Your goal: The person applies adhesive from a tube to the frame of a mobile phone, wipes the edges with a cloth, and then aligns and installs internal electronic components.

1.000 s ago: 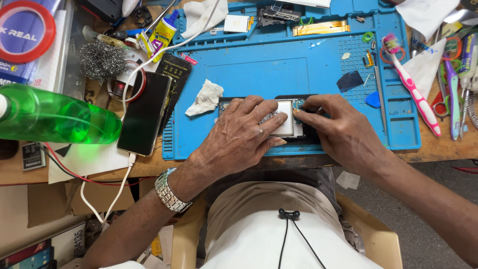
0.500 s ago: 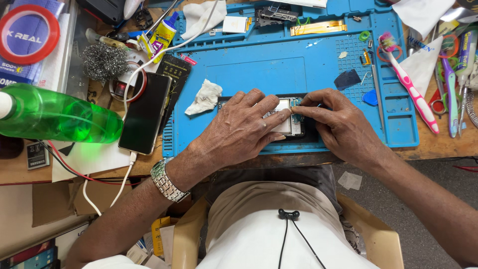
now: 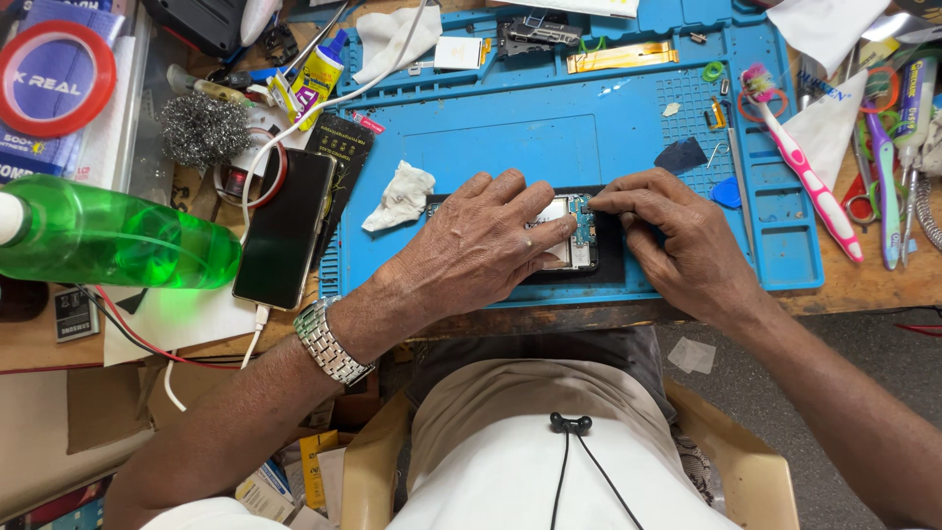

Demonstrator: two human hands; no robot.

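I see both hands down on the opened phone (image 3: 569,234), which lies with its back off on a dark pad (image 3: 610,257) at the near edge of the blue work mat (image 3: 549,137). My left hand (image 3: 481,245) lies flat across the phone's left part, fingers spread and pressing it down, the fingertips reaching onto the pale inner plate. My right hand (image 3: 682,240) is bunched, thumb and forefinger pinched together at the phone's upper right corner, on the small blue circuit part; I cannot tell whether anything is held between them. The two hands are close, nearly touching over the phone.

Against the frame half a second ago, the left hand has kept its place. The right fingertips sat lower along the phone's right edge and are now up at the top corner. The phone itself has not shifted on the mat.

A crumpled white tissue (image 3: 400,196) lies just left of the left hand. A black phone (image 3: 287,228) on a white cable rests off the mat's left edge, with a green bottle (image 3: 118,240) lying beside it. A pink toothbrush (image 3: 805,177) lies to the right.
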